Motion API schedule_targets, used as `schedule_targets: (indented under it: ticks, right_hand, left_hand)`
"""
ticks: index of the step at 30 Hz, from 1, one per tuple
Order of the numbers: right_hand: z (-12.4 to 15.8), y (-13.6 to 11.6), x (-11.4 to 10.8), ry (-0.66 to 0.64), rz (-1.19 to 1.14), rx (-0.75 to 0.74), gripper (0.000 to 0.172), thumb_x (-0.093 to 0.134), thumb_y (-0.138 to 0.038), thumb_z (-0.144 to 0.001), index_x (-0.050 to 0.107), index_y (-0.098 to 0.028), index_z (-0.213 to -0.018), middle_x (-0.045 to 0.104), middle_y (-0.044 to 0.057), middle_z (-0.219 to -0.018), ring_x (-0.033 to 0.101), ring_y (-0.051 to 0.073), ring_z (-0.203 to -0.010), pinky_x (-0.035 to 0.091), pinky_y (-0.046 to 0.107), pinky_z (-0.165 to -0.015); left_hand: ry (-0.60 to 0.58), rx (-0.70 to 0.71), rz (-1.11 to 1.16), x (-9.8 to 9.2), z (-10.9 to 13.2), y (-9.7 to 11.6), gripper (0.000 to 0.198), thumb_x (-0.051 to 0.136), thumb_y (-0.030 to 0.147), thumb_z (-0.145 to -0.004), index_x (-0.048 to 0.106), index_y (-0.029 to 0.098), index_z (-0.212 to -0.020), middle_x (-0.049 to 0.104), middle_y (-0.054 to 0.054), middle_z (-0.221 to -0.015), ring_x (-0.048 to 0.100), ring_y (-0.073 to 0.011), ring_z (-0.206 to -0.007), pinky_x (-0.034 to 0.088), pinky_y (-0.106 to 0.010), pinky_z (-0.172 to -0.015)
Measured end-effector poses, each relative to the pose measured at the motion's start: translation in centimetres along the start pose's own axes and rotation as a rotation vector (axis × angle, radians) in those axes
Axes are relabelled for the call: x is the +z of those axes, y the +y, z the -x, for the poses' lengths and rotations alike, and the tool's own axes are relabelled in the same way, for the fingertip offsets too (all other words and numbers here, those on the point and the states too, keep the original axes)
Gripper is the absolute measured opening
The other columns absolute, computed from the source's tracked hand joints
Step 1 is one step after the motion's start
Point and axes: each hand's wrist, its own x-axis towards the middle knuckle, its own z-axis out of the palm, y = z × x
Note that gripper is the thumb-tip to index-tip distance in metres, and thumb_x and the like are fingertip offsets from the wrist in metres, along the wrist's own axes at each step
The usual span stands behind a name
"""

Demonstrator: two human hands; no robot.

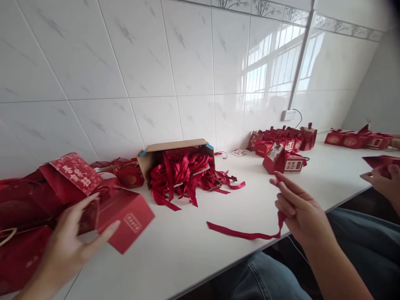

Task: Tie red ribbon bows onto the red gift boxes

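Note:
My left hand (pixel 70 241) is at the left, its fingers and thumb around one end of a red gift box (pixel 133 216) with a small printed label on its side. The box is tilted above the white table, in front of a pile of other red boxes. On the right, my right hand (pixel 298 208) pinches a red ribbon (pixel 243 234). One end of the ribbon shows at the fingertips, while the rest hangs below the palm and trails left along the table.
An open cardboard carton (pixel 175 146) lies on its side, red ribbons (pixel 178 171) spilling out. Red boxes (pixel 25 208) are heaped at the left. Finished-looking boxes (pixel 283 139) stand in rows against the tiled wall. At the far right, a co-worker's hand (pixel 383 183) holds a red piece.

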Motion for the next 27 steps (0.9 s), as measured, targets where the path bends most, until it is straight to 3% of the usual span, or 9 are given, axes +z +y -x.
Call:
schedule_targets:
  ticks: [2,5,8,10,13,19,27]
  right_hand:
    - [0.8,0.2,0.7,-0.072,0.083,0.059,0.037,0.074,-0.026,-0.07,0.067,-0.023,-0.106,0.067,0.004,-0.087,0.026,-0.002,-0.04,0.021,0.015,-0.036]
    - [1.9,0.4,1.6,-0.186,0.263,0.154,0.041,0.07,-0.033,-0.073,0.065,-0.02,-0.112,0.063,0.001,-0.068,0.026,0.001,-0.039,0.016,0.019,-0.037]
    - [2.7,0.3,2.2,-0.218,0.481,0.187,0.041,0.07,-0.041,-0.072,0.069,-0.014,-0.102,0.052,-0.003,-0.05,0.026,0.003,-0.038,0.017,0.02,-0.037]
    - [3.1,0.3,2.2,-0.197,0.598,0.182,0.037,0.071,-0.044,-0.07,0.072,-0.013,-0.088,0.045,-0.005,-0.045,0.029,0.003,-0.037,0.021,0.019,-0.037]
    - [3.4,0.5,2.1,-0.175,0.706,0.19,0.034,0.07,-0.047,-0.068,0.072,-0.013,-0.075,0.046,-0.004,-0.044,0.032,0.004,-0.037,0.027,0.019,-0.038]
    - [4.2,0.6,1.9,-0.165,0.755,0.196,0.036,0.069,-0.049,-0.068,0.074,-0.015,-0.076,0.058,0.001,-0.053,0.039,0.007,-0.039,0.034,0.021,-0.039]
    - [5.4,-0.5,1.0,-0.202,0.862,0.083,0.032,0.068,-0.048,-0.07,0.074,-0.017,-0.078,0.047,-0.002,-0.043,0.039,0.009,-0.041,0.033,0.019,-0.037]
  left_hand:
    - [-0.274,0.117,0.309,1.7,-0.1,4.2,0.065,0.057,0.044,-0.077,0.031,0.025,-0.133,0.046,-0.01,-0.132,0.049,-0.0292,-0.117,0.041,-0.044,-0.098]
    - [-0.509,0.411,0.512,5.1,0.1,9.4,0.065,0.058,0.031,-0.074,0.032,0.023,-0.132,0.04,-0.013,-0.133,0.041,-0.0309,-0.122,0.036,-0.047,-0.102]
    - [-0.712,0.667,0.632,8.4,0.2,12.0,0.078,0.062,0.023,-0.065,0.026,0.023,-0.134,0.036,-0.013,-0.131,0.037,-0.0319,-0.123,0.034,-0.048,-0.103]
    - [-0.8,0.739,0.686,9.8,0.1,12.7,0.082,0.063,0.019,-0.062,0.025,0.023,-0.135,0.036,-0.013,-0.128,0.037,-0.0316,-0.121,0.036,-0.048,-0.101]
    - [-0.856,0.764,0.747,10.6,-0.1,13.0,0.083,0.061,0.017,-0.06,0.025,0.022,-0.135,0.036,-0.013,-0.126,0.037,-0.0316,-0.12,0.036,-0.049,-0.1]
    - [-0.902,0.744,0.785,10.6,0.0,12.9,0.086,0.061,0.015,-0.058,0.023,0.021,-0.135,0.032,-0.013,-0.127,0.032,-0.0322,-0.123,0.031,-0.051,-0.103]
    - [-0.905,0.755,0.803,10.4,0.0,13.2,0.084,0.063,0.019,-0.062,0.023,0.022,-0.135,0.036,-0.013,-0.122,0.034,-0.0324,-0.122,0.031,-0.052,-0.103]
